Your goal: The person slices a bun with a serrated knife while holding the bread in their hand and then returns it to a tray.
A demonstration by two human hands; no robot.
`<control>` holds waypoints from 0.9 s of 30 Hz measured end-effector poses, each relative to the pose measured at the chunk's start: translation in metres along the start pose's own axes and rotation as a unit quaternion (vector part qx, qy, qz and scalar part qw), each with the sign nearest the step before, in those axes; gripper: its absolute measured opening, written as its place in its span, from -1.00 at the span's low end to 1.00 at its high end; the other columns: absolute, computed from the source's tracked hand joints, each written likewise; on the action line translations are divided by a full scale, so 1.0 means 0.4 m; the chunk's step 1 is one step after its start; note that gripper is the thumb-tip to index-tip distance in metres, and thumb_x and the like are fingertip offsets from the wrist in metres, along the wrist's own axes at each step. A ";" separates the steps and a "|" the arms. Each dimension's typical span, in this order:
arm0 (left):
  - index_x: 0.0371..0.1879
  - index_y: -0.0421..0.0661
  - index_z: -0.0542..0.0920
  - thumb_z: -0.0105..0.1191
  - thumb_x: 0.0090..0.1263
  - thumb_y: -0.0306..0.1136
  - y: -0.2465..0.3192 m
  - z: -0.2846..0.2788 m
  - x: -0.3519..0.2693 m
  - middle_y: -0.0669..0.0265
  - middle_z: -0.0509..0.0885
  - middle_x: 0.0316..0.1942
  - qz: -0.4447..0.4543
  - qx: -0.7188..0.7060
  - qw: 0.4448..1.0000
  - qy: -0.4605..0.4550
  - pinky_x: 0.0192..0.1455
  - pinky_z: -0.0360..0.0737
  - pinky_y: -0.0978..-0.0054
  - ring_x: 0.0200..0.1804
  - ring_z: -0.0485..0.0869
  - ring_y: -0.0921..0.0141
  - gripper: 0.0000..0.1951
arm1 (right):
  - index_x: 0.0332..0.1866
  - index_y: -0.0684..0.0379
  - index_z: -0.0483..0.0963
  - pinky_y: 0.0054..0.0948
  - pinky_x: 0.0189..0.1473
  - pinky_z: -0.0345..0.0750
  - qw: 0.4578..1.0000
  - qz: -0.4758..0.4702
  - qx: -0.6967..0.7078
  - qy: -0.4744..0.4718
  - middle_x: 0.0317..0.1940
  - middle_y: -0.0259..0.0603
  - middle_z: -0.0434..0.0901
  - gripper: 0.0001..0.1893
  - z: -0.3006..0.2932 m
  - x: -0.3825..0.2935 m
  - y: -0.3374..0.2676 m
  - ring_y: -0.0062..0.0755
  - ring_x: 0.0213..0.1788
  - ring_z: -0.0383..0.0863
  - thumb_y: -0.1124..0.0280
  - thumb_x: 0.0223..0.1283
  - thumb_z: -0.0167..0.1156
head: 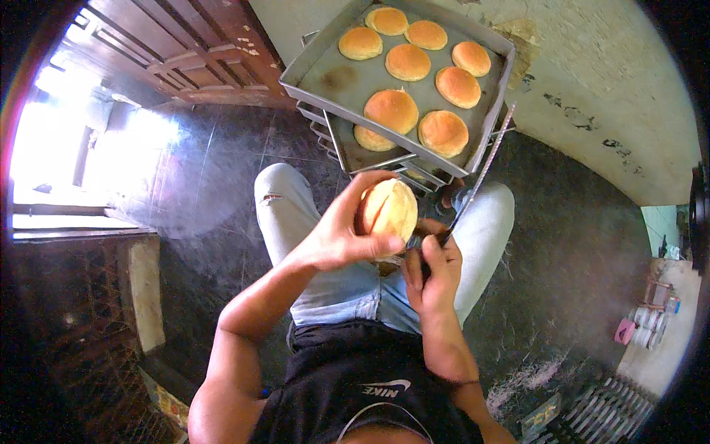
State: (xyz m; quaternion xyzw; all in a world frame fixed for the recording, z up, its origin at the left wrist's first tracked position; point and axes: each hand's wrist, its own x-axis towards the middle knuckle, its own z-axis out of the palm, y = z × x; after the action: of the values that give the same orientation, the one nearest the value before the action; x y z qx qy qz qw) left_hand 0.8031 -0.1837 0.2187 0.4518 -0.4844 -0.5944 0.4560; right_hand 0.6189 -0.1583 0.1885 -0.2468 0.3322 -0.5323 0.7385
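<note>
My left hand [346,227] grips a round bread bun [395,213] above my lap, its pale side towards the camera with a dark line along it. Close beside it, my right hand [435,261] is closed around the handle of a long, thin serrated knife [483,175], whose blade points up and away to the right. Beyond my hands, a deep metal baking tray [321,77] holds several golden-brown buns [407,62]. One larger bun [391,109] lies near the tray's front edge.
Under the tray stands a metal rack [327,133] with another tray [352,158] holding buns. A wooden door [205,55] is at the upper left, and a plastered wall [588,100] at the right. Metal slats [610,413] lie at the lower right, above dark floor tiles.
</note>
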 end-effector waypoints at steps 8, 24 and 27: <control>0.28 -0.22 0.43 0.58 -0.07 -0.26 0.089 -0.165 0.191 0.16 0.59 0.09 0.124 0.233 0.956 0.127 0.29 0.53 0.31 0.17 0.60 0.32 -0.13 | 0.09 0.38 0.45 -0.64 -0.69 0.22 0.998 -0.055 -0.044 0.005 0.07 0.14 0.65 -0.73 -0.046 0.058 -0.005 -0.73 -0.73 0.23 0.37 0.52 0.11; 0.17 -0.44 0.59 0.23 0.15 0.31 0.056 -0.466 0.866 -0.18 0.73 0.05 -0.173 0.542 0.806 0.165 0.19 0.61 0.17 0.13 0.72 0.03 -0.08 | 0.12 0.32 0.46 -0.68 -0.63 0.28 0.981 0.011 -0.181 0.071 -0.03 0.08 0.72 -0.75 -0.223 0.076 0.017 -0.76 -0.68 0.32 0.50 0.41 0.18; 0.00 -0.45 0.68 0.31 0.08 0.33 0.056 -0.436 0.904 -0.12 0.76 -0.03 -0.195 0.556 0.792 0.160 0.10 0.63 0.19 0.05 0.75 0.10 -0.10 | 0.11 0.31 0.46 -0.69 -0.62 0.31 0.980 -0.012 -0.189 0.060 -0.01 0.09 0.72 -0.74 -0.239 0.081 0.008 -0.77 -0.66 0.35 0.48 0.40 0.21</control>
State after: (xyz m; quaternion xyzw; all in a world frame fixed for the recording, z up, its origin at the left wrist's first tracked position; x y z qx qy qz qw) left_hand 0.9125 -0.5690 0.1849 0.8006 -0.5537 -0.2179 0.0714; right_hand 0.5557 -0.1890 0.1162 -0.3536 0.4678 -0.4822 0.6508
